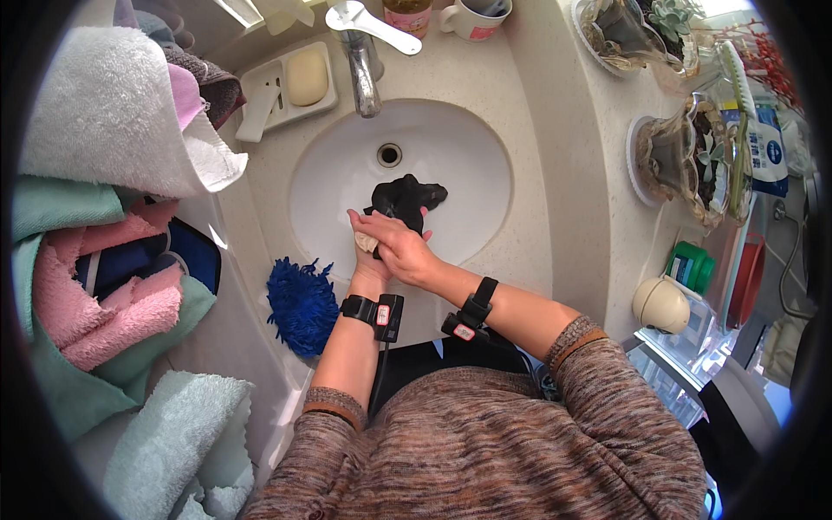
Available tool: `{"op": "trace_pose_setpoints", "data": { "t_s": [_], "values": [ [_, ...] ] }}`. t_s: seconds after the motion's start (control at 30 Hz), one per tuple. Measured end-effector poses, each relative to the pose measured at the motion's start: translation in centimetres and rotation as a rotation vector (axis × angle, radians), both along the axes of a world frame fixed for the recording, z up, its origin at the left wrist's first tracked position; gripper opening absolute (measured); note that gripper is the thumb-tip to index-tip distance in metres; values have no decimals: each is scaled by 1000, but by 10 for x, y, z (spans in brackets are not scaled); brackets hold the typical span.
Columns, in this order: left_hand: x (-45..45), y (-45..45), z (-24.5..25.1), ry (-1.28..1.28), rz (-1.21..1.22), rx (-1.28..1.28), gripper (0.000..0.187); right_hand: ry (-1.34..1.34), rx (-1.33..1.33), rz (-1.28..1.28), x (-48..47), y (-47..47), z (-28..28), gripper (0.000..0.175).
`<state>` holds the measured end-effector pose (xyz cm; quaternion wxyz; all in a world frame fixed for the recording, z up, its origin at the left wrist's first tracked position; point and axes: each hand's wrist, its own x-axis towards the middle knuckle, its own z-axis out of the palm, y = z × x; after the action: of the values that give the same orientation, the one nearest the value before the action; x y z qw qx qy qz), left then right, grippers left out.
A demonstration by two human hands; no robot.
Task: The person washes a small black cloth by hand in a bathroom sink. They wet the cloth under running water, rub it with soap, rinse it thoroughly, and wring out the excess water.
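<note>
A wet-looking black cloth item (406,198), perhaps a sock, hangs over the front part of the white oval sink basin (478,162). My left hand (369,261) lies underneath it, palm up, with fingertips showing on the far side. On top, my right hand (404,250) presses across the left palm, pinning the cloth between both hands. A small beige piece (366,242) shows at the left palm; whether it belongs to the cloth cannot be told. Beyond the cloth is the drain (389,155), below the chrome faucet (364,78), whose white handle (377,26) points right.
Left of the basin are a soap dish (278,97) with a bar of soap (307,78), a blue shaggy cloth (302,305) and hanging towels (104,110). A mug (478,18) stands at the back. Potted plants (705,153) line the right ledge, near a green-capped container (690,268).
</note>
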<state>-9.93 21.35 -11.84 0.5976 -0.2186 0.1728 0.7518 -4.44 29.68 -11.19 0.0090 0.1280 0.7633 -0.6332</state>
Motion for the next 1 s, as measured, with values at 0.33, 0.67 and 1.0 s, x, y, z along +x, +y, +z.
{"op": "trace_pose_setpoints", "data": {
  "t_s": [0.33,0.67,1.0],
  "values": [
    [5,-2,-10,29,-78,-249,75,16,285,-270,7,4,-28,30],
    [7,-2,-12,92,-86,-218,52,-373,15,-403,-1,26,-35,41],
    [-10,-7,-29,13,35,-138,43,-136,-283,-600,19,-6,-38,35]
  ]
}}
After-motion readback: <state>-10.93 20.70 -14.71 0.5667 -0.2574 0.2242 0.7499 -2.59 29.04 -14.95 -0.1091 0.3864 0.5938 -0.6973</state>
